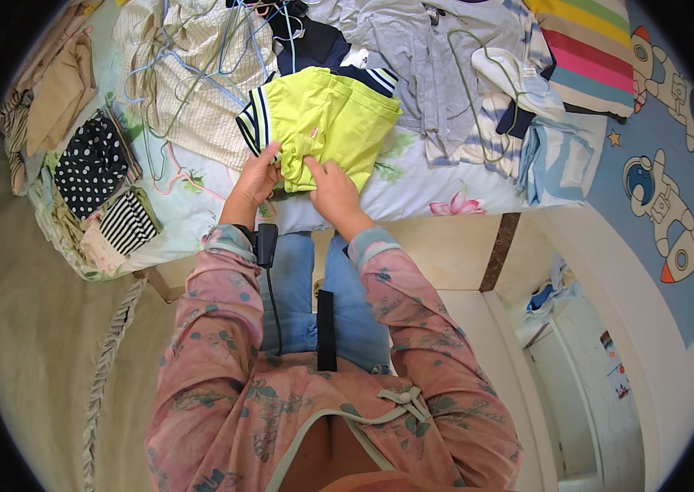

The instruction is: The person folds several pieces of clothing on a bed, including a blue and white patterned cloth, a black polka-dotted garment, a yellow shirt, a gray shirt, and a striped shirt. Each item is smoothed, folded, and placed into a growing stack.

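A bright yellow-green garment (353,117) with navy-and-white striped bands lies bunched on the bed in front of me. My left hand (257,177) grips its near left edge, just below a striped band, the thumb on top. At the near edge, my right hand (333,190) has hold of the cloth, its index finger pressed onto the fabric and the other fingers partly hidden. Left of the garment lies a cream knitted piece (193,117) under a tangle of blue and green hangers (221,52). Grey clothing (408,80) spreads out behind and to the right.
A green hanger (476,117) lies among clothes at the right, near a folded blue-and-white cloth (559,160). A striped fabric item (586,55) is behind it. Folded polka-dot (93,163) and black-and-white striped garments (128,222) sit at the left edge. A pink hanger (184,174) rests nearby.
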The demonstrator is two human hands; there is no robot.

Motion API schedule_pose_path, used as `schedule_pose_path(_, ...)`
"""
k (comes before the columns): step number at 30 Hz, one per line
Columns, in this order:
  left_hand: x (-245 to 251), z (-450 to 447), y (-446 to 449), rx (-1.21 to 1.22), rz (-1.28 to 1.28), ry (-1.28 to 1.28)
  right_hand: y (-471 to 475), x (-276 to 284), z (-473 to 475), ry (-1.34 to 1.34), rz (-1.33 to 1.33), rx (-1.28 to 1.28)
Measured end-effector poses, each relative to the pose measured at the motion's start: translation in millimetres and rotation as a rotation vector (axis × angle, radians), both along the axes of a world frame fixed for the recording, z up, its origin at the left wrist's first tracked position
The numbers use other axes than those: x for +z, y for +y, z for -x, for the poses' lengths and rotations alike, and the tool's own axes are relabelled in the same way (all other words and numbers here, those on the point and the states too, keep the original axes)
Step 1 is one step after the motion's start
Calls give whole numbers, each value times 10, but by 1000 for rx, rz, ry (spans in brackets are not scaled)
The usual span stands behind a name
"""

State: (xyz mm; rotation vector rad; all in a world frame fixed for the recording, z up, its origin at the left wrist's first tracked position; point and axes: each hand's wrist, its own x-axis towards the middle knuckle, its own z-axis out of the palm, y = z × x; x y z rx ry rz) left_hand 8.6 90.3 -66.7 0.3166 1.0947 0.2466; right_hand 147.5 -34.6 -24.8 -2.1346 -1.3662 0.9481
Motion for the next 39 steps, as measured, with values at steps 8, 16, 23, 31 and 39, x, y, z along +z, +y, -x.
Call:
schedule_pose_path(8,225,-1,-26,1,-57,162,-165,-9,46,-15,-44,175)
schedule_pose_path(16,314,-98,123,-181,-107,157,-147,-64,129,-139,-12,82)
schedule_pose_path(23,318,-107,91,-113,-70,291,-185,-113,86,-107,-51,76)
schedule_pose_path(31,1361,-276,34,84,239,-164,-181,1113,-520,162,-171,12)
schedule_pose_path(39,2399,-437,-248,393,376,-236,556,1919,-1817,702,249,335)
